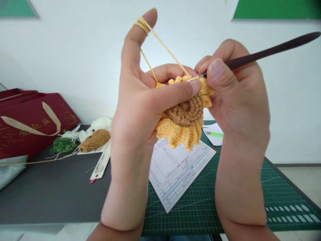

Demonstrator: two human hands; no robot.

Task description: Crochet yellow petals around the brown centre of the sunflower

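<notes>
Round crocheted flower (185,112), brown coiled ctr. w/ golden-yellow petals, held mid-frame above dark grey worktop (75,201). L. hand (142,100): fingers grasp flower's upper L. part, thumb across its front; index raised twd. top of frame, thin yellow yarn (167,43) looped round it, one strand slanting down to flower's top edge. R. hand (238,83): fingers pinch slender dark-brown-handled crochet hook (265,52) nr. its metal end. Key relation: hook's long axis slopes from upper R. of frame down-L. to flower's top edge, tip just above L. thumb (in a stitch or not: can't tell); flower lies lower L. of R. fingertips, L. hand nearer, i.e. touching. Below: white printed sheet (180,170) on green gridded cutting mat (195,214).
</notes>
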